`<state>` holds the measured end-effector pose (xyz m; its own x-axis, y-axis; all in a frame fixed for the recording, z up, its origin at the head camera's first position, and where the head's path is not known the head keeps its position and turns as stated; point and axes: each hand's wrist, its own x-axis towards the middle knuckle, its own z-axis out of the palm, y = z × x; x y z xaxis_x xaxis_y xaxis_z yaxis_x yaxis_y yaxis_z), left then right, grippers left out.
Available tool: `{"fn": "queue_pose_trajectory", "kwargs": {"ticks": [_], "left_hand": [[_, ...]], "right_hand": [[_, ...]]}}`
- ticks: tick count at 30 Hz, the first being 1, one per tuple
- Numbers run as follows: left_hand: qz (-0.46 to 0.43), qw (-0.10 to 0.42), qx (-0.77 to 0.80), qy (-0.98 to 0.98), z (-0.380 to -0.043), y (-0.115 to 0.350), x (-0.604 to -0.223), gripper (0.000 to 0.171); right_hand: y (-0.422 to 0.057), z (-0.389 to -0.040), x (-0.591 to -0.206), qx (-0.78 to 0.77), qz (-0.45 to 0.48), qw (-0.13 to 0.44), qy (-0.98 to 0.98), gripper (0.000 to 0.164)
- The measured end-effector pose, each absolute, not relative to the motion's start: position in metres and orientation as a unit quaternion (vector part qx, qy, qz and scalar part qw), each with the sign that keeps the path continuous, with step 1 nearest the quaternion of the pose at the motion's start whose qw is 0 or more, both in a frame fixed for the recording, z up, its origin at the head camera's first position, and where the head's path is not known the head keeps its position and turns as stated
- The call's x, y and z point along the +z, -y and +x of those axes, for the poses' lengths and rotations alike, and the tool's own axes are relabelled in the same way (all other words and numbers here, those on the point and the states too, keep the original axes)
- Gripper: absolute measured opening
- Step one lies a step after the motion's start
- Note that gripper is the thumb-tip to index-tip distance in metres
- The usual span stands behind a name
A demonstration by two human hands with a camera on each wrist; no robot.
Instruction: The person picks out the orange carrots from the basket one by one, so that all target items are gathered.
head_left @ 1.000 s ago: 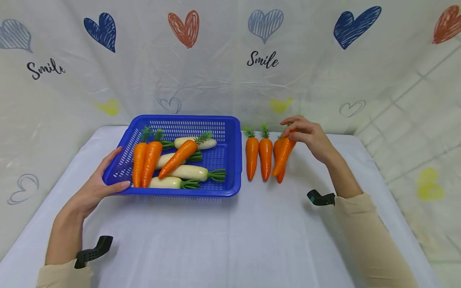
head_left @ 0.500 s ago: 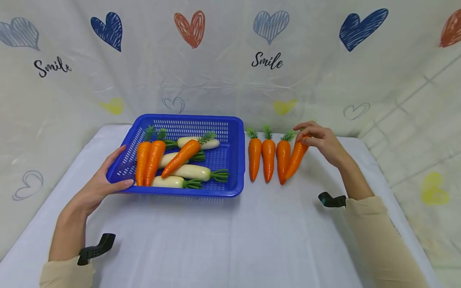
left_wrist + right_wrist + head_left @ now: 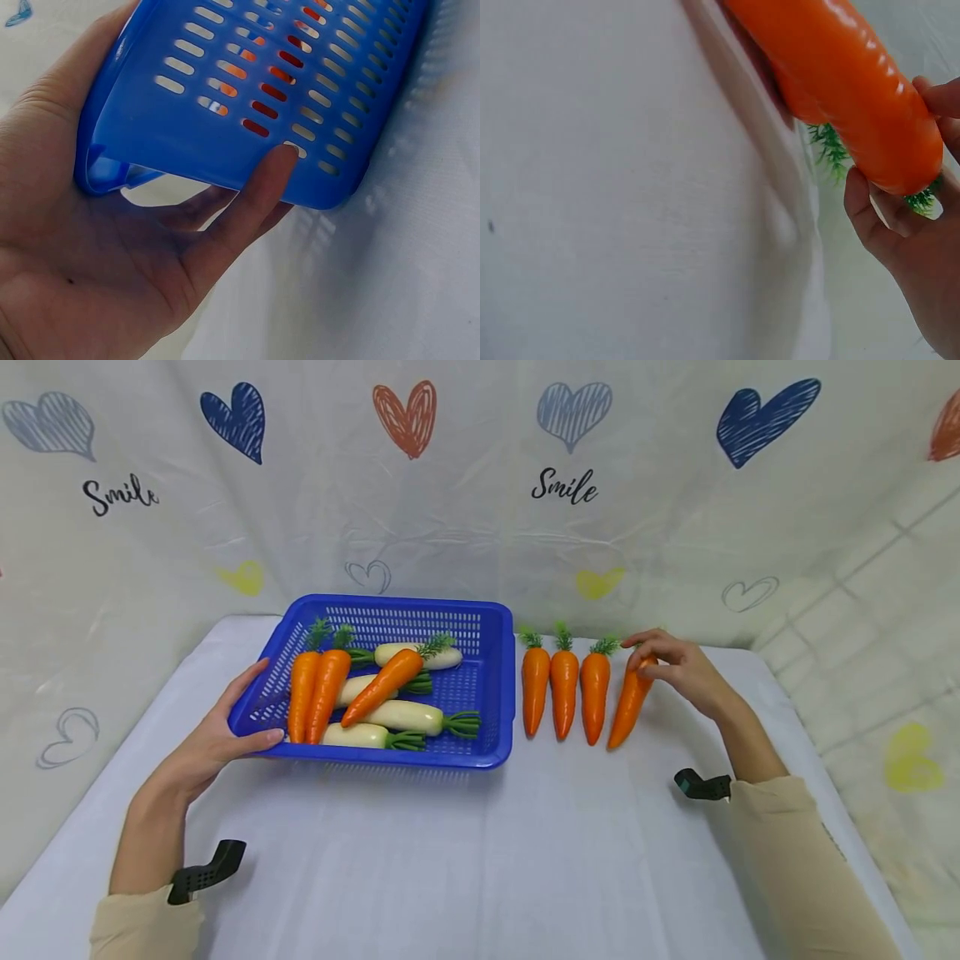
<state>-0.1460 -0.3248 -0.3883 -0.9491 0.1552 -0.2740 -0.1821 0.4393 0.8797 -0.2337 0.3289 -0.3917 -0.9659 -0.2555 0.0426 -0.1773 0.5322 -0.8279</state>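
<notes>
My left hand (image 3: 206,750) grips the left front corner of a blue plastic basket (image 3: 505,685), thumb over the front rim. In the left wrist view a finger lies along the slotted blue wall (image 3: 135,127). Inside the basket lie three orange carrots (image 3: 328,689), partly over several white radishes (image 3: 405,717). On the right, my right hand (image 3: 686,675) pinches the thick leafy end of another carrot (image 3: 630,710), its tip pointing down-left; the right wrist view shows thumb and fingers on either side of this carrot (image 3: 877,112). Its leaves are mostly hidden by the hand.
Three more carrots stand in a row between basket and right hand: the left one (image 3: 535,693), the middle one (image 3: 564,693) and the right one (image 3: 595,697). White cloth (image 3: 480,860) covers the table. A heart-printed curtain (image 3: 480,510) hangs right behind it.
My right hand has moved right with its carrot, from overlapping the row's right carrot to a spot beside it with a gap between them. The left hand keeps its grip on the basket.
</notes>
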Motion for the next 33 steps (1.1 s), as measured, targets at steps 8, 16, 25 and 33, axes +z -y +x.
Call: {"fn": "queue_pose_trajectory", "kwargs": {"ticks": [8, 16, 25, 33], "left_hand": [[-0.009, 0.158, 0.530, -0.833, -0.146, 0.324, -0.387, 0.099], [-0.010, 0.158, 0.530, -0.833, -0.146, 0.324, -0.388, 0.098], [-0.017, 0.157, 0.533, -0.831, -0.143, 0.324, -0.386, 0.099], [-0.011, 0.159, 0.532, -0.832, -0.146, 0.322, -0.386, 0.100]], "right_hand": [[-0.327, -0.238, -0.405, -0.459, -0.130, 0.051, -0.877, 0.031], [-0.326, -0.239, -0.409, -0.445, -0.125, 0.065, -0.884, 0.045], [-0.320, -0.236, -0.406, -0.473, -0.093, 0.081, -0.872, 0.055], [-0.326, -0.242, -0.407, -0.462, -0.068, 0.094, -0.879, 0.066]]}}
